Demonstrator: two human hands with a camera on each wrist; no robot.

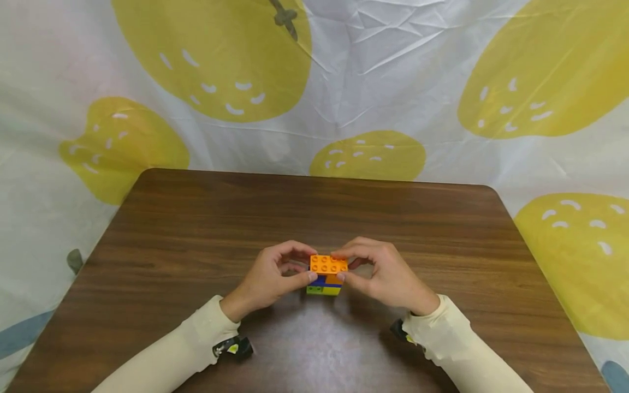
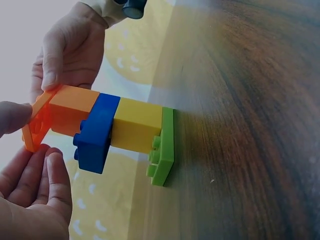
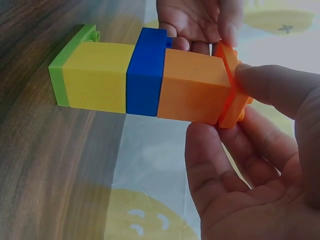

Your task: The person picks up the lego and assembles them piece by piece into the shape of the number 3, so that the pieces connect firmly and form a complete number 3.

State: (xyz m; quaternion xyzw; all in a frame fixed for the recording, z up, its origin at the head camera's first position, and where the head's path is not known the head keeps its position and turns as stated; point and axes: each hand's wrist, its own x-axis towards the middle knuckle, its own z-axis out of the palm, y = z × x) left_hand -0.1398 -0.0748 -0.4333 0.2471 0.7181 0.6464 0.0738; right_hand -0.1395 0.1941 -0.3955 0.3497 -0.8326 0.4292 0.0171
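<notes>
A stack of toy building bricks stands on the table in front of me. From the bottom up it has a thin green brick [image 2: 167, 145], a yellow brick [image 3: 97, 75], a thin blue brick [image 2: 100, 127] and an orange brick [image 3: 192, 85]. On top, a thin orange brick [image 1: 328, 264] with studs facing up sits slightly tilted, apparently touching the orange brick. My left hand [image 1: 267, 275] pinches its left end between thumb and fingers. The other end is pinched by my right hand [image 1: 388, 273] in the same way. Green and blue bricks jut out past the others on one side.
The brown wooden table [image 1: 221, 210] has rounded far corners. Behind it hangs a white cloth [image 1: 275, 147] with yellow fruit prints. Dark wrist cameras [image 1: 236, 347] are strapped at both cream sleeves [image 1: 177, 349].
</notes>
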